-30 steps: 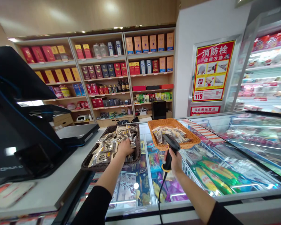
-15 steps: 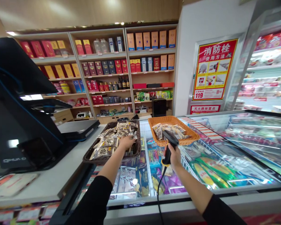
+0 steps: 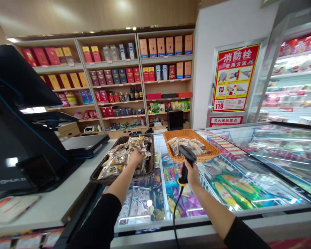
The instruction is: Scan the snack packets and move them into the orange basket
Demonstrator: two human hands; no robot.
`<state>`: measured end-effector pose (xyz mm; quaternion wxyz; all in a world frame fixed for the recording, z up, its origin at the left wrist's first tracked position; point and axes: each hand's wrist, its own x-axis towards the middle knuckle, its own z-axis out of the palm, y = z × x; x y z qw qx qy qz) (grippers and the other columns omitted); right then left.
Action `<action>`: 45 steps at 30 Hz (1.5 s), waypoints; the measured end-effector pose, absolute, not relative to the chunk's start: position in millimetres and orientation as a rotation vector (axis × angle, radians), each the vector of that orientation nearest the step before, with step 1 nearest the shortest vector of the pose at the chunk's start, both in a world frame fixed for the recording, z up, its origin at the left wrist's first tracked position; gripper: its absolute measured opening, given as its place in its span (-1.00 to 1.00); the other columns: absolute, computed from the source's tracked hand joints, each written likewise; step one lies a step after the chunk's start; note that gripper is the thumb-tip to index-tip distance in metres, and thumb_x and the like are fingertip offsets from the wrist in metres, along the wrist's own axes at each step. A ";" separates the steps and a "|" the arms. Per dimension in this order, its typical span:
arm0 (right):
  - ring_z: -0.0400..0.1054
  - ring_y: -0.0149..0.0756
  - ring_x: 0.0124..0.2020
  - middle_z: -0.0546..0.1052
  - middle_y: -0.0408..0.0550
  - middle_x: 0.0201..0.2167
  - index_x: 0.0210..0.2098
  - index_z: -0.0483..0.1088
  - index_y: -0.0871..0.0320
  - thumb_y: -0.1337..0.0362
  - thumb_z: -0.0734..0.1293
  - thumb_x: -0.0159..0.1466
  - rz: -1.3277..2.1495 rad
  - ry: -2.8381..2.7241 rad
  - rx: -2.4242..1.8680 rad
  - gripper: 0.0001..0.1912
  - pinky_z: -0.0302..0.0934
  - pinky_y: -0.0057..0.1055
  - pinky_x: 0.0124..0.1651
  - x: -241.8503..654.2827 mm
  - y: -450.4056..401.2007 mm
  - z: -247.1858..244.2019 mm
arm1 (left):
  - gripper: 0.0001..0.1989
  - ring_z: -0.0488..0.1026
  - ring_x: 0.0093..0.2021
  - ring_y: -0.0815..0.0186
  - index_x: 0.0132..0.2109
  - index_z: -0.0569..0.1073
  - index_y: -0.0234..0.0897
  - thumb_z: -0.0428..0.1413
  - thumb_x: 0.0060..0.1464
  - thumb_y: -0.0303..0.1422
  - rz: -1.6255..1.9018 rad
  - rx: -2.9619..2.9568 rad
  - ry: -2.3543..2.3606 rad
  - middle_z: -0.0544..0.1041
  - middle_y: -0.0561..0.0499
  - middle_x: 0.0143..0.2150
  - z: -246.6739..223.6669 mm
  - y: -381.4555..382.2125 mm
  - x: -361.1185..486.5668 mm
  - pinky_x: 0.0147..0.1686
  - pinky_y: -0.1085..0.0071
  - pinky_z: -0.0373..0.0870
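My left hand [image 3: 135, 157] rests among the foil snack packets [image 3: 112, 164] heaped in a dark wicker basket [image 3: 152, 162], its fingers closed on a packet near the middle. In my right hand [image 3: 190, 174] is a black corded handheld barcode scanner [image 3: 186, 159], with its head tilted up toward an orange wicker basket [image 3: 197, 135]. That basket holds a smaller pile of similar packets [image 3: 186, 145]. The scanner's cord [image 3: 175, 216] hangs down past the freezer's front edge.
A black POS terminal [image 3: 18, 110] stands on a white counter [image 3: 46, 204] to the left. Both baskets sit at the near end of a glass-topped chest freezer [image 3: 248, 162]. Behind are shelves of boxed liquor [image 3: 111, 76]; a lit refrigerated case [image 3: 295, 83] stands right.
My left hand has shifted slightly left among the packets. The scanner has moved slightly left and stays over the orange basket's near rim. Both baskets stay in place.
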<state>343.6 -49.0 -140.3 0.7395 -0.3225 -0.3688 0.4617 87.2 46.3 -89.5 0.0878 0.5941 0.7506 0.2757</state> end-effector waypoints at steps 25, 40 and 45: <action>0.21 -0.36 -0.74 0.35 -0.20 -0.72 -0.51 0.29 0.12 -0.07 0.39 0.07 1.073 -0.824 -0.748 -0.61 0.10 -0.42 -0.67 343.7 -43.9 -150.7 | -0.73 0.42 -0.52 0.37 -0.17 0.38 -0.26 0.14 -0.10 -0.50 1.355 1.560 1.835 0.41 0.14 -0.53 -88.8 40.4 82.4 -0.49 0.51 0.29; 0.19 -0.37 -0.77 0.36 -0.17 -0.75 -0.60 0.31 0.13 -0.08 0.41 0.03 1.059 -0.812 -0.765 -0.59 0.07 -0.43 -0.68 341.3 -48.1 -141.0 | -0.59 0.40 -0.58 0.45 -0.19 0.22 -0.19 0.23 -0.19 -0.43 1.669 1.202 1.376 0.29 0.26 -0.55 -89.6 51.3 79.2 -0.46 0.49 0.39; 0.21 -0.37 -0.75 0.36 -0.17 -0.74 -0.59 0.33 0.15 -0.08 0.40 0.05 1.081 -0.851 -0.767 -0.58 0.08 -0.44 -0.68 341.8 -48.3 -142.9 | -0.50 0.45 -0.50 0.35 -0.13 0.27 -0.22 0.29 -0.23 -0.33 1.397 1.364 1.594 0.43 0.14 -0.45 -89.2 42.6 76.9 -0.43 0.44 0.38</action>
